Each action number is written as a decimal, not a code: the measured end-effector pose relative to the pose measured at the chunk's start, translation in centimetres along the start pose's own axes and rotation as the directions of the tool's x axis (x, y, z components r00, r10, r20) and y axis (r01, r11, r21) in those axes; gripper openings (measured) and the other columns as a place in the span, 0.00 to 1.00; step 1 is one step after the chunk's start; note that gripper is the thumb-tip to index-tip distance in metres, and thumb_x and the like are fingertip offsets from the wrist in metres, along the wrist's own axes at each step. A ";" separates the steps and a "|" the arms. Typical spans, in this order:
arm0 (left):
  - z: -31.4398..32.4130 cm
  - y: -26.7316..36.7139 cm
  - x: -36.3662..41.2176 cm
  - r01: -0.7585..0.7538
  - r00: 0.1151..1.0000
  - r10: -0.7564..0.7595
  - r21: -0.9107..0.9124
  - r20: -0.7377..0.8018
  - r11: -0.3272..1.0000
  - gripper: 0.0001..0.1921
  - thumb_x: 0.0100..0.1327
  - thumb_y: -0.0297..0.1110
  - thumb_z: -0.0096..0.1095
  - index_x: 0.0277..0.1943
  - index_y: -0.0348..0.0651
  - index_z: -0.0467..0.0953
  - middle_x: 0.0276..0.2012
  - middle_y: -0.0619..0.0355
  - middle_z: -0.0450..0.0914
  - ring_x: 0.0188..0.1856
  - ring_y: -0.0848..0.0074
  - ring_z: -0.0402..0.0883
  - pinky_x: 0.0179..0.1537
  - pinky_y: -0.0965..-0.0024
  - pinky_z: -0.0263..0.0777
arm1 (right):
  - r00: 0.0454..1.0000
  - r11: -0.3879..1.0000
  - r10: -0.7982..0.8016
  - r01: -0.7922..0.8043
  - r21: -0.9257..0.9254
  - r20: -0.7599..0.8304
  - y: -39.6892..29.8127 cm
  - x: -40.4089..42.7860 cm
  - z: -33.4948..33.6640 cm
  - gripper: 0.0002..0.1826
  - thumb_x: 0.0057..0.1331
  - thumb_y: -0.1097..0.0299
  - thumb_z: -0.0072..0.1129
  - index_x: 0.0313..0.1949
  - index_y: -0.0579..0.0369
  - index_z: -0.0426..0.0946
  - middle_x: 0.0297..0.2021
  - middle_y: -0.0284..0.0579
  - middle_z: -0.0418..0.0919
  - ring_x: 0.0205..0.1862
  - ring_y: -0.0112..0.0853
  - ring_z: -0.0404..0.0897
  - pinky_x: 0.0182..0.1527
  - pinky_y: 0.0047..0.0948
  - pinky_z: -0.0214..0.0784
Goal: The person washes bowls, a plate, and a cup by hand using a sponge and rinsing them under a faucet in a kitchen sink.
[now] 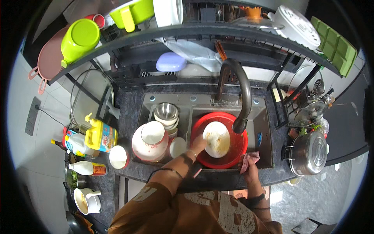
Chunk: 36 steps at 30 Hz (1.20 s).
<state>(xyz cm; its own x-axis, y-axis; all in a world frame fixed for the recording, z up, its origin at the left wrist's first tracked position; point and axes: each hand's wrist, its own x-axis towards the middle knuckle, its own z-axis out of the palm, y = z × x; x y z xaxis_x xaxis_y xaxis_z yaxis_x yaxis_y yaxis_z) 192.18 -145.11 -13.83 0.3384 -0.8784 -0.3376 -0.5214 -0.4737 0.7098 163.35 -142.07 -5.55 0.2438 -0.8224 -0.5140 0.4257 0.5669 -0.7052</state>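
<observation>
My left hand grips the left rim of a white dish, its fingers partly hidden. Brownish-yellow food residue streaks the dish. It is held over a red plastic basin that sits in the right bowl of the sink. In my right hand is a pink checked dishcloth, near the basin's lower right edge. A dark gooseneck faucet arches over the basin, its spout head just right of the dish.
Stacked bowls and a steel bowl fill the left sink bowl. A white cup and a yellow detergent jug stand left; a steel pot stands right. A black dish rack spans overhead.
</observation>
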 end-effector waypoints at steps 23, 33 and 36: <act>-8.2 5.7 -5.3 0.241 0.896 0.076 -0.624 0.438 0.743 0.21 0.60 0.37 0.48 0.55 0.40 0.60 0.42 0.55 0.75 0.40 0.71 0.77 0.36 0.67 0.75 | 0.989 0.990 0.139 -0.137 -0.038 0.053 1.9 8.1 1.7 0.06 0.51 0.80 0.53 0.31 0.60 0.70 0.25 0.41 0.75 0.25 0.33 0.74 0.34 0.28 0.68; -9.5 5.2 -6.5 0.342 0.851 0.142 -0.739 0.506 0.581 0.34 0.64 0.57 0.40 0.63 0.38 0.52 0.59 0.51 0.62 0.59 0.68 0.64 0.57 0.63 0.60 | 0.941 0.942 0.286 -0.310 0.127 0.180 3.1 4.2 7.6 0.20 0.51 0.80 0.54 0.45 0.67 0.67 0.39 0.49 0.76 0.42 0.36 0.76 0.48 0.33 0.69; -9.6 4.8 -7.1 0.275 0.922 0.134 -0.860 0.362 0.431 0.36 0.63 0.60 0.39 0.62 0.37 0.53 0.59 0.51 0.62 0.60 0.68 0.63 0.57 0.64 0.60 | 0.954 0.828 -0.272 0.300 -0.473 0.129 1.2 5.5 6.3 0.23 0.53 0.76 0.57 0.49 0.63 0.66 0.40 0.45 0.76 0.41 0.32 0.76 0.47 0.30 0.67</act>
<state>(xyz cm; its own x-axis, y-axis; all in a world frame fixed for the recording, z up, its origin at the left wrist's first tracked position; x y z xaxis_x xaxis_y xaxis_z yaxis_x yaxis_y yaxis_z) 194.76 -140.52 -2.06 -0.0414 -0.8971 -0.4399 0.5418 -0.3901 0.7445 170.70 -146.20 -6.15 0.2292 -0.9444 -0.2357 0.0135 0.2452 -0.9694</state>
